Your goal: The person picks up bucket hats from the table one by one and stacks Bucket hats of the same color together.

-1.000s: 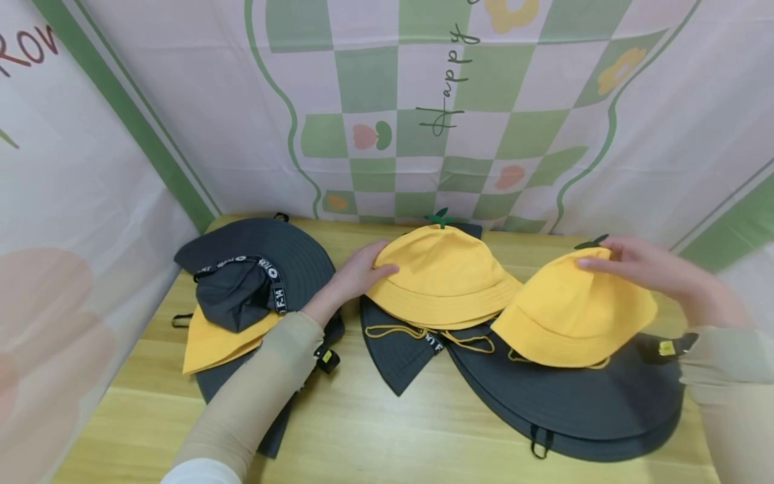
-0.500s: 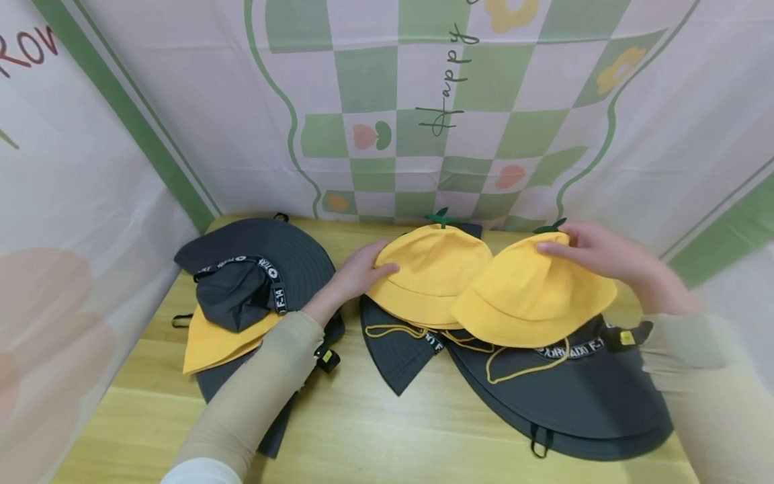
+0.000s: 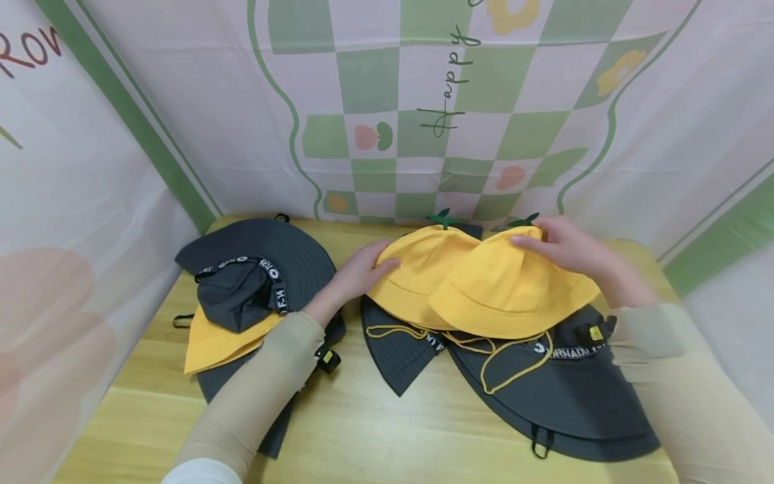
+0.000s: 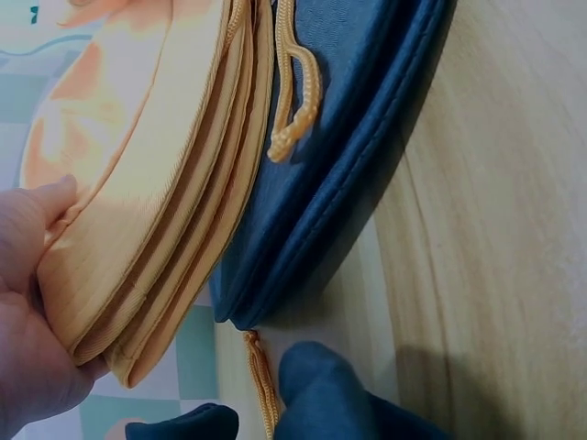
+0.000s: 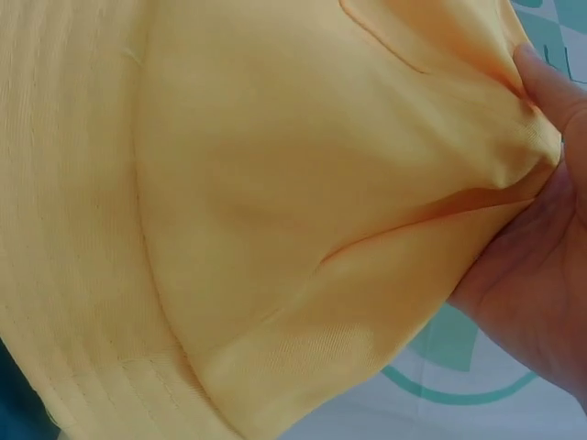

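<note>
In the head view my left hand (image 3: 361, 274) grips the left side of a stack of yellow bucket hats (image 3: 417, 259) topped by a green leaf sprout. Several layered brims (image 4: 174, 266) show in the left wrist view, the thumb lying on the outer one. My right hand (image 3: 571, 249) pinches another yellow bucket hat (image 3: 514, 289) by its crown top, beside its green sprout. That hat is tilted and overlaps the stack's right part, with a yellow cord (image 3: 514, 370) dangling below its brim. In the right wrist view its crown (image 5: 303, 202) is creased towards the thumb.
Dark wide-brimmed hats (image 3: 592, 396) lie stacked under the yellow ones at right. On the left, a dark hat (image 3: 290, 249) with a lettered band rests over a yellow brim (image 3: 211, 339). The wooden table (image 3: 363, 437) meets a printed checked cloth (image 3: 369, 81) behind.
My right hand has carried its yellow hat leftward and slightly up, from over the dark hats to overlap the yellow stack. Its cord has swung into view. My left hand has stayed in place.
</note>
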A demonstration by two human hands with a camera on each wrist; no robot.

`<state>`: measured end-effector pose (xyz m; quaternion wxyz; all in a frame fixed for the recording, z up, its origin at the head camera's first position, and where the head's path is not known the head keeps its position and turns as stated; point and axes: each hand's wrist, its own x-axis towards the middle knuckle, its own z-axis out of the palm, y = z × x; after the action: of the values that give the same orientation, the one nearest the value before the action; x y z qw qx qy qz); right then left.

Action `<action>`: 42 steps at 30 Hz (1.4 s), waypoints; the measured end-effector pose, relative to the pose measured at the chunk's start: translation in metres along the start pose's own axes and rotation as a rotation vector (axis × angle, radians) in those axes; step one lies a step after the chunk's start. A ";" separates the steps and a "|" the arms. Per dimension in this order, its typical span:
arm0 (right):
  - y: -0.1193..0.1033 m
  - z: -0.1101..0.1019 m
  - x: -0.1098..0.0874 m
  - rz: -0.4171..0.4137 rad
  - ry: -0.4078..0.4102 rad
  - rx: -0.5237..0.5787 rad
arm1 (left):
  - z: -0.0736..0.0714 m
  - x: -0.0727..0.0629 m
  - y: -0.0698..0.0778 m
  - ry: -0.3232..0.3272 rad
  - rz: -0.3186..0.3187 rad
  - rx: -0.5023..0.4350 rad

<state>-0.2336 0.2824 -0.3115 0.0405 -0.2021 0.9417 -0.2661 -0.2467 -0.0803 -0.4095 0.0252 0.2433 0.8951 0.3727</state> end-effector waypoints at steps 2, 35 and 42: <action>-0.001 0.002 0.002 0.009 -0.001 -0.001 | 0.001 0.000 0.000 0.006 0.006 0.010; -0.041 0.047 0.034 0.033 0.096 -0.064 | 0.000 0.000 0.007 0.008 -0.077 -0.078; -0.052 0.057 0.040 0.045 0.123 -0.062 | 0.000 0.000 0.007 0.001 -0.102 -0.094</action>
<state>-0.2414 0.1986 -0.3318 -0.0177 -0.1651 0.9545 -0.2478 -0.2434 -0.0763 -0.4049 0.0553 0.1956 0.8879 0.4127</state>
